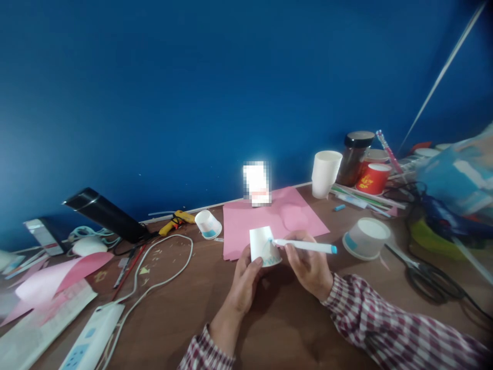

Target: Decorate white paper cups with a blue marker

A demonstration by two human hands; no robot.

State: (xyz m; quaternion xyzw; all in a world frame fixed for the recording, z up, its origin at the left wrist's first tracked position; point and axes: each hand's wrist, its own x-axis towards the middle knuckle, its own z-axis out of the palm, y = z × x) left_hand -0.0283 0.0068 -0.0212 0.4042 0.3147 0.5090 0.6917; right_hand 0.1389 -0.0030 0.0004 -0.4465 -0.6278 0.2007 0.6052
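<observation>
My left hand (245, 281) grips a white paper cup (262, 244) from its left side, thumb along the lower part. The cup is upside down and tilted, with pale blue marks on its wall near the wider end. In my right hand (311, 264) is a white marker pen (308, 246) with a light blue end. Its tip meets the cup's wall, or comes very close to it. Both hands are above the brown table, in front of pink paper sheets (241, 228). Some fingers of the right hand are hidden behind the marker.
Another paper cup (366, 237) stands upside down at right, beside black-handled scissors (427, 277). Tall stacked white cups (325, 174) stand behind. A small cup (208, 224) tilts at left, near a yellow tool (177, 222), a looping white cable (191, 249) and a power strip (92, 336).
</observation>
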